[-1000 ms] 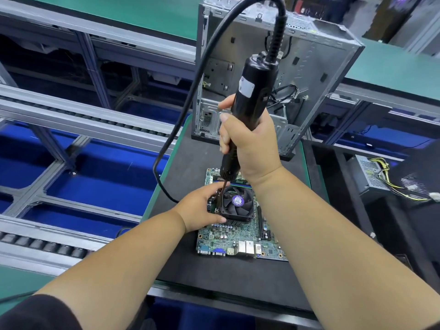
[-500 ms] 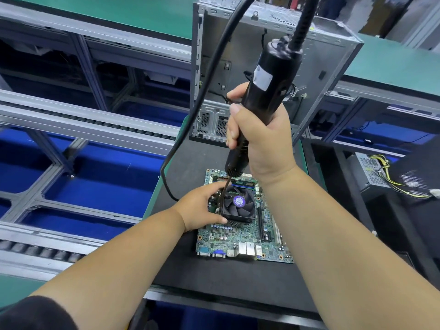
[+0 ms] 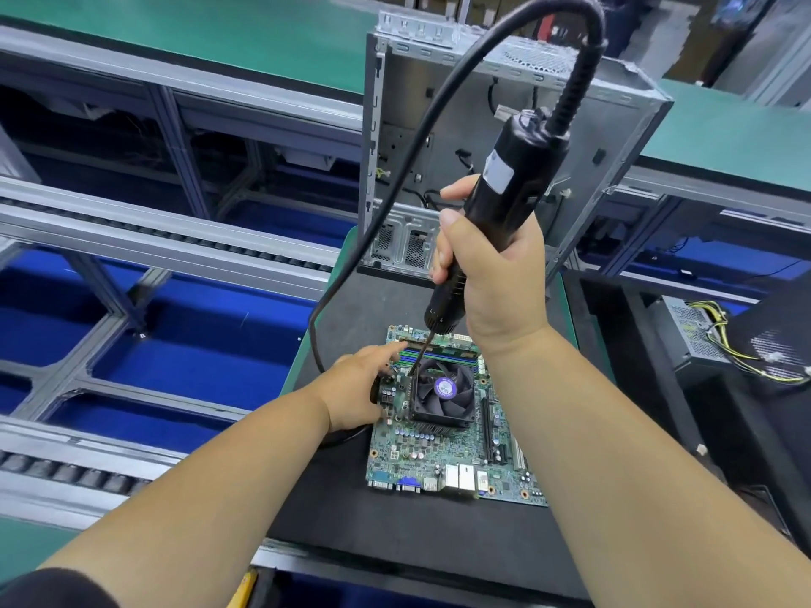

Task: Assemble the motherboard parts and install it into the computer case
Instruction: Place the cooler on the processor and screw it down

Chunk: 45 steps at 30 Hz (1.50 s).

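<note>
- Running across the left of the frame, a grey roller conveyor [image 3: 166, 239] is sitting over blue bins, apart from the work and playing no part in this step.
- Coming in from the lower left, the person's left hand [image 3: 357, 394] is resting at the left edge of the motherboard [image 3: 443, 458], fingers fairly straight and reaching toward the memory slots, curling round nothing; it is probably there to stop the board sliding on the black mat [image 3: 395, 533] while the tool is pressing down.
- The motherboard is lying flat on that mat in the lower middle of the frame, its rear ports facing the person, so it is not yet in the case.
- The cooler fan [image 3: 441, 394] is sitting on the board's upper half, and the driver's thin bit is slanting down to the fan's upper-left corner, seemingly onto a mounting screw; the screw itself is too small to make out.
- Right of centre, the right hand [image 3: 491, 274] is wrapping all its fingers round the black electric screwdriver [image 3: 504, 199], thumb up along the body, holding it tilted and high so the bit can meet the corner.
- The tool's cable [image 3: 395, 177] is looping up and away to the left, keeping off the board.
- Behind, at upper centre, the computer case [image 3: 518, 138] is standing upright with its open side facing the person, close at hand for the later install.
- At the right edge, a power supply [image 3: 697, 331] with yellow wires is waiting.
</note>
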Tool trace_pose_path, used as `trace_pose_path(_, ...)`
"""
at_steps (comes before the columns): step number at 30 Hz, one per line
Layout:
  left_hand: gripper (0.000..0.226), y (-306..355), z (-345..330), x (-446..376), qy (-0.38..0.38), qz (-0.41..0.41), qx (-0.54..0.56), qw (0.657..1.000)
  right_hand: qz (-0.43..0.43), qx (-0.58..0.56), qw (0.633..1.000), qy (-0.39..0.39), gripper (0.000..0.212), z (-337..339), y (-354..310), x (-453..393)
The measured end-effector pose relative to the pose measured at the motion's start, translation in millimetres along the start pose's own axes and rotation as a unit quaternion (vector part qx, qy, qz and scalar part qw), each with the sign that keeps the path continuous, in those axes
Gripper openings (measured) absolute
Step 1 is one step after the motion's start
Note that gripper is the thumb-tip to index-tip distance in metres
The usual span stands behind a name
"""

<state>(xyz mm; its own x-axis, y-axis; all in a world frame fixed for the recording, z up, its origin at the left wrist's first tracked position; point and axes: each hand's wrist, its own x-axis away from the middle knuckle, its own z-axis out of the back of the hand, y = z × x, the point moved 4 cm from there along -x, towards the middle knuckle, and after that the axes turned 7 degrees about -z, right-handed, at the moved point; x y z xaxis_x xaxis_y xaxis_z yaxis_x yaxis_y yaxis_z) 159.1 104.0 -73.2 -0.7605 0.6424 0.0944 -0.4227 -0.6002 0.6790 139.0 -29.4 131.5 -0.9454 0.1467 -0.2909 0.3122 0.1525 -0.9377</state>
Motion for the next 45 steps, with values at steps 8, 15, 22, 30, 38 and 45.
trace_pose_path(8,0.005,-9.5,17.7,-4.8,0.073,0.026,-0.093,0.993,0.004,0.007,1.000,0.012,0.025,1.9,0.6,0.2)
trace_pose_path(15,0.011,-13.6,26.1,-14.1,0.190,0.081,0.048,0.977,-0.010,0.002,0.999,0.047,0.023,9.8,5.8,-3.2)
trace_pose_path(22,0.017,-17.2,2.9,-17.0,0.204,0.116,0.269,0.934,-0.011,0.010,0.998,0.054,0.020,10.5,12.2,-6.6)
trace_pose_path(30,0.014,-5.2,-10.3,-23.6,0.081,0.031,0.167,0.982,-0.002,0.009,0.999,0.053,0.020,9.5,12.9,-9.9)
trace_pose_path(38,0.009,-14.0,-12.3,-30.8,0.012,-0.014,0.007,1.000,0.003,-0.005,0.999,0.052,0.020,7.1,10.9,-6.4)
trace_pose_path(45,0.009,-13.2,-9.3,-40.1,0.000,0.021,0.032,0.999,0.008,0.017,0.998,0.052,0.018,4.5,6.7,-2.9)
